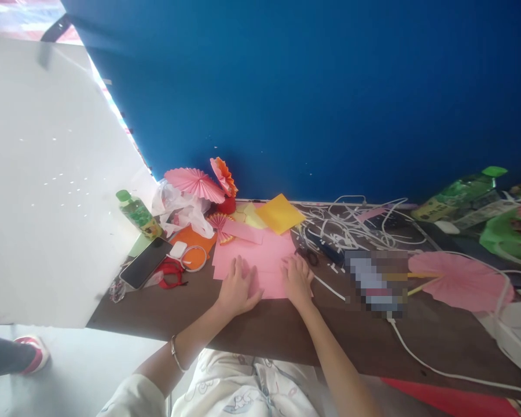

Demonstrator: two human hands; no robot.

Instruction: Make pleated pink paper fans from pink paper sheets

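Observation:
Pink paper sheets (260,260) lie on the brown desk in front of me. My left hand (239,289) rests on their left side, fingers spread flat. On the right side of the paper lies my right hand (297,279), its fingers stretched out over the edge. Past the hands, a narrow pink strip (245,231) and a small pleated paper fan (221,225) lie on the sheets' far end. A yellow-orange square of paper (281,214) overlaps the back of the stack. Dark-handled scissors (307,256) sit just beyond my right hand.
Left are a black phone (146,263), a green-capped bottle (139,214), a white plastic bag (184,209) and pleated paper fans (195,184). Tangled white cables (351,223), a pixelated device (375,282) and a round pink fan (460,281) lie right. A blue partition (308,98) stands behind.

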